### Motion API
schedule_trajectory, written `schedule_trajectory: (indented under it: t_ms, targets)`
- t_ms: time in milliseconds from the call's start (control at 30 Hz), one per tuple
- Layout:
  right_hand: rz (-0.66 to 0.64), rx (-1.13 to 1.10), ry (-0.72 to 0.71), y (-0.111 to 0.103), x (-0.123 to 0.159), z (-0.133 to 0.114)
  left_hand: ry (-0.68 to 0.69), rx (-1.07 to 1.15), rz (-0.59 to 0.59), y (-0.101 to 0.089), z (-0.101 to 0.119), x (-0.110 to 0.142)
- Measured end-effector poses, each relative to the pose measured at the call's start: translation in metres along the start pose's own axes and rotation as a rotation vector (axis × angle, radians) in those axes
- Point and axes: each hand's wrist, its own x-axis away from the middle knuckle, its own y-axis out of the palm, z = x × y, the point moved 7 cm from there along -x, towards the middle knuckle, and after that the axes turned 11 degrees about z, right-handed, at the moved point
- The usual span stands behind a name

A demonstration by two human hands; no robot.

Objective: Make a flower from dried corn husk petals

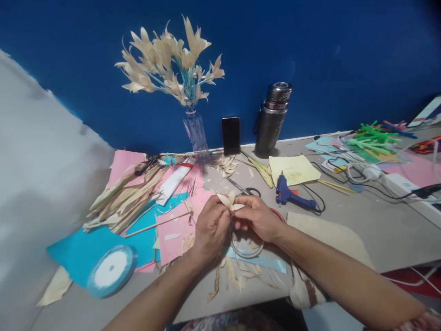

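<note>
A small pale flower [230,202] with pointed petals, like dried husk, is pinched between my two hands above the middle of the table. My left hand [212,225] closes its fingers at the flower's base. My right hand [257,215] grips it from the other side, thumb and fingers at the petals. My fingers hide the lower part of the flower. Below my hands is a ring-shaped loop [246,253], partly covered. Scissors [244,187] lie just beyond my hands, and a blue hot glue gun [292,195] rests to their right.
At the back stand a clear vase [196,135] of husk flowers, a phone [230,135] and a dark flask [272,122]. Dried husks [120,202], coloured paper and a ribbon spool [112,271] lie left. Cables, a power strip [413,195] and green pipe cleaners [374,138] occupy the right.
</note>
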Motion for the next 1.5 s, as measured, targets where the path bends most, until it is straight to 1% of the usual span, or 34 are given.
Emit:
schedule_trajectory:
  t_ms: [67, 133, 200, 233, 333, 467, 533, 600, 667, 733, 833, 967, 1133, 1400, 1500]
  targets:
    - [0.008, 0.04, -0.013, -0.001, 0.0, 0.0, -0.111, 0.078, 0.018, 0.0, -0.007, 0.0]
    - [0.05, 0.087, -0.044, -0.006, -0.002, -0.002, -0.225, 0.155, 0.022, 0.001, -0.016, -0.001]
    - [0.121, 0.143, -0.116, -0.012, -0.003, -0.005, -0.284, 0.182, 0.026, 0.001, -0.023, -0.002]
    - [0.157, 0.172, -0.165, -0.015, -0.003, -0.008, -0.288, 0.175, 0.032, -0.001, -0.024, -0.003]
    - [0.207, 0.229, -0.288, -0.018, -0.002, -0.016, -0.214, 0.121, 0.033, -0.004, -0.02, -0.004]
    - [0.153, 0.221, -0.335, -0.015, 0.001, -0.02, -0.052, 0.015, 0.005, -0.005, -0.006, -0.002]
    - [0.125, 0.216, -0.344, -0.013, 0.003, -0.021, 0.026, -0.043, 0.008, -0.007, -0.002, -0.001]
    - [0.141, 0.226, -0.34, -0.014, 0.005, -0.021, 0.105, -0.089, 0.016, -0.009, 0.002, -0.002]
    - [0.194, 0.253, -0.352, -0.016, 0.007, -0.022, 0.173, -0.109, 0.031, -0.011, 0.006, -0.003]
    - [0.224, 0.282, -0.4, -0.016, 0.01, -0.025, 0.226, -0.104, 0.05, -0.013, 0.009, -0.004]
    - [0.209, 0.323, -0.51, -0.011, 0.014, -0.032, 0.264, -0.093, 0.074, -0.014, 0.01, -0.005]
    - [0.202, 0.367, -0.596, -0.007, 0.017, -0.037, 0.265, -0.087, 0.102, -0.014, 0.007, -0.003]
    - [0.195, 0.356, -0.601, -0.008, 0.017, -0.038, 0.206, -0.061, 0.109, -0.014, 0.003, -0.003]
    - [0.193, 0.355, -0.607, -0.009, 0.017, -0.037, 0.101, 0.007, 0.073, -0.012, -0.004, -0.006]
    - [0.199, 0.352, -0.6, -0.01, 0.016, -0.035, 0.043, 0.027, 0.055, -0.011, -0.007, -0.007]
